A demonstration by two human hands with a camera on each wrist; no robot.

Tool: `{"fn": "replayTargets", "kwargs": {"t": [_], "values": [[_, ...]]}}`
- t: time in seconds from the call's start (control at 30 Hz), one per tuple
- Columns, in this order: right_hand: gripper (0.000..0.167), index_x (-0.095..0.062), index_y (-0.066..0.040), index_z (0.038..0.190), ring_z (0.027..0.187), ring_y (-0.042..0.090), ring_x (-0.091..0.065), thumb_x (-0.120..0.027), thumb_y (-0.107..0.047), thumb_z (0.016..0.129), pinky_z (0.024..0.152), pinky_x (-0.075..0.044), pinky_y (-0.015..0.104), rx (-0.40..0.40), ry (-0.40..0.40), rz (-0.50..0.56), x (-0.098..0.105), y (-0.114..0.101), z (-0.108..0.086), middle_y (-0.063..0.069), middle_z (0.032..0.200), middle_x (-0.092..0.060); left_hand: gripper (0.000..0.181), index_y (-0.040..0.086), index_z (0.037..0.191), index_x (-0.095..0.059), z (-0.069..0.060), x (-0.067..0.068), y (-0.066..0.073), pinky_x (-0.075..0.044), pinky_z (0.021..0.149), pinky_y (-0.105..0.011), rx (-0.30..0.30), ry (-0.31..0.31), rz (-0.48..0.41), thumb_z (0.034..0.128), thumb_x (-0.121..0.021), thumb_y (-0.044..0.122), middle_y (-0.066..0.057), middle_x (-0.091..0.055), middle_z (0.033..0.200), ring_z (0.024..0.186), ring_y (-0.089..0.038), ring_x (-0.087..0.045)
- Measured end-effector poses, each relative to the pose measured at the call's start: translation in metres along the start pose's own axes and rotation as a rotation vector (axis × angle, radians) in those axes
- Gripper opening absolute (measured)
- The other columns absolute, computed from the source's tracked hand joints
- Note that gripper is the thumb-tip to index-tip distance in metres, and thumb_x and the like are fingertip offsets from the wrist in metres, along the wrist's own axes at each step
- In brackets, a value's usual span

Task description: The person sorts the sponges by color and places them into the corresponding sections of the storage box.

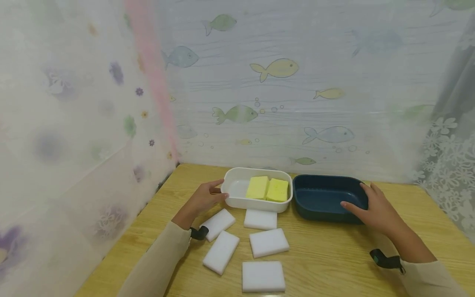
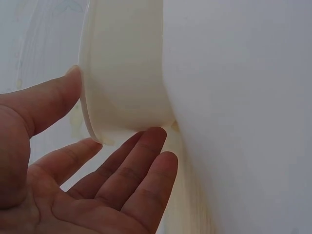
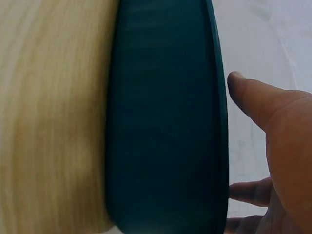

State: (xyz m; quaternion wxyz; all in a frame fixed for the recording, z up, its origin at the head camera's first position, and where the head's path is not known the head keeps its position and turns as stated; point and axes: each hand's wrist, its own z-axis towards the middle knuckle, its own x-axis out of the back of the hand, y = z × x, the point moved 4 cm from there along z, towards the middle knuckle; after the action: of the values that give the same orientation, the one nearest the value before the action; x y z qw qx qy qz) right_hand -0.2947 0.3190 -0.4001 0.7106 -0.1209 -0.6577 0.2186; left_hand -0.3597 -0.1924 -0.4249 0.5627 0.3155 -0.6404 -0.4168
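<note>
The white container (image 1: 237,203) stands on the wooden table (image 1: 319,264), with one long side toward the person. In its right part two yellow blocks (image 1: 257,188) lie side by side. Just to the right of the white container stands the dark blue container (image 1: 326,215), at nearly the same depth; whether their ends touch, I cannot tell.

The left hand (image 1: 202,199) is at the left end of the white container. Its thumb and forefinger are spread apart, with their tips at the rim, and the other fingers reach loosely along the outside, below the rim. The hand is about half opened and only touches there, without closing around the wall.

The right hand (image 1: 380,212) is well to the right of the white container, at the far end of the dark blue container. It is widely opened, the thumb near the front rim and the fingers behind the end; it grasps nothing, and whether the thumb touches the rim is not clear.

Five white blocks (image 1: 263,276) lie in front of the white container. One is close against its front wall, two are in front and to the left, and two come nearer to the person. Behind the white container hangs a sheet (image 1: 274,95) printed with fish.
</note>
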Motion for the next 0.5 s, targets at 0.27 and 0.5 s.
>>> {"fn": "replayTargets", "kwargs": {"t": [0.27,0.5], "values": [[0.114,-0.007,0.013,0.160,0.135,0.071,-0.024,-0.058,-0.066,0.097,0.097,-0.031,0.082,-0.028,-0.027,-0.021,-0.0077,0.0070,-0.0064,0.050,0.157,-0.008,0.072,0.020,0.158,-0.045,0.0022,-0.0017,-0.0048,-0.058,0.095,-0.044,-0.004,0.006,0.055,0.0956,-0.076,0.036,-0.016,-0.068,0.134,0.116,-0.027,-0.069],[0.115,-0.006,0.013,0.160,0.134,0.072,-0.022,-0.056,-0.068,0.097,0.096,-0.031,0.083,-0.053,-0.022,-0.018,-0.0102,0.0042,-0.0070,0.050,0.157,-0.005,0.070,0.020,0.157,-0.046,0.0002,0.0023,-0.0027,-0.055,0.100,-0.052,-0.029,0.033,0.129,0.0966,-0.074,0.040,-0.015,-0.069,0.133,0.122,-0.031,-0.067]]}}
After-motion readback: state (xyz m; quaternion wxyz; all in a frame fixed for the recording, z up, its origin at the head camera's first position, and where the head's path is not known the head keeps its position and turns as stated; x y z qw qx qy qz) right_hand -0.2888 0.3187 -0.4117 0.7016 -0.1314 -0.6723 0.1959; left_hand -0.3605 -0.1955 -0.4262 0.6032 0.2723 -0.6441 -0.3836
